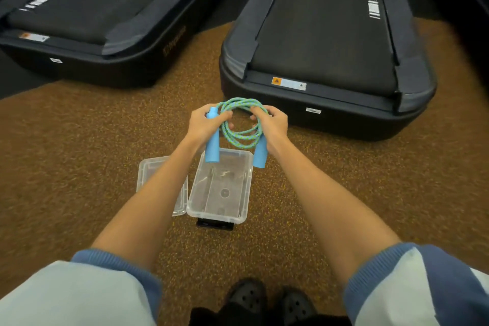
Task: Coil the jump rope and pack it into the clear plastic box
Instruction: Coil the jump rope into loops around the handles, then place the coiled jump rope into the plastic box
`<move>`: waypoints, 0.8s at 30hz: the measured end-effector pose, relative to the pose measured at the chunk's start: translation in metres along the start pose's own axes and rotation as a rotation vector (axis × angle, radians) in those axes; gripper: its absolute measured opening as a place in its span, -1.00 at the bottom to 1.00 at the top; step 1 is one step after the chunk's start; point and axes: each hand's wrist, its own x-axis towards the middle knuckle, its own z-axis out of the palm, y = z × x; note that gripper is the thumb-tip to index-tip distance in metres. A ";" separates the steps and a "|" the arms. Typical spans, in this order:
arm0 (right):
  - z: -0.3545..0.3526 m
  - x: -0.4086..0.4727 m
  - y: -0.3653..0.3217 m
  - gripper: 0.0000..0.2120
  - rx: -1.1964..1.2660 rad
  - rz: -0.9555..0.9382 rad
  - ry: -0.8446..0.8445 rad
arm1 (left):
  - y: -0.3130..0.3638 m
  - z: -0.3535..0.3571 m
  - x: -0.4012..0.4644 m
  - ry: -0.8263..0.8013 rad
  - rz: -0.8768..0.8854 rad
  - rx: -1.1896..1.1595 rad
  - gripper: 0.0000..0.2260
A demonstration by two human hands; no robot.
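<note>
Rope coiled, not yet packed.
Turquoise braided jump rope w/ blue foam handles [239, 124] held in loops by left hand [203, 124] & right hand [272, 123], fingers curled round coils, above open clear plastic box [244, 167] on floor; lid [148, 169] beside. Left: lower in, close.

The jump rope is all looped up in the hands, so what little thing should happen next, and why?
Probably lower the coiled jump rope straight down into the clear plastic box. The left hand and right hand already hold it in loops above the box, which sits open and empty on the floor, its lid lying beside it.
</note>
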 end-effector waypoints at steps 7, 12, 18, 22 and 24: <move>0.025 0.010 0.076 -0.99 -0.063 0.114 0.033 | -0.076 -0.015 0.011 0.113 -0.065 0.148 -0.87; 0.045 0.014 0.129 -0.87 -0.122 0.186 0.090 | -0.133 -0.025 0.017 0.149 -0.100 0.183 -0.79; 0.054 0.021 0.176 -0.79 -0.377 0.176 0.139 | -0.188 -0.019 0.025 0.167 -0.104 0.301 -0.82; 0.054 0.024 0.195 -0.79 -0.562 0.133 0.074 | -0.215 -0.013 0.027 0.151 -0.071 0.463 -0.72; 0.058 0.026 0.200 -0.80 -0.607 0.113 0.047 | -0.224 -0.013 0.027 0.166 -0.046 0.526 -0.75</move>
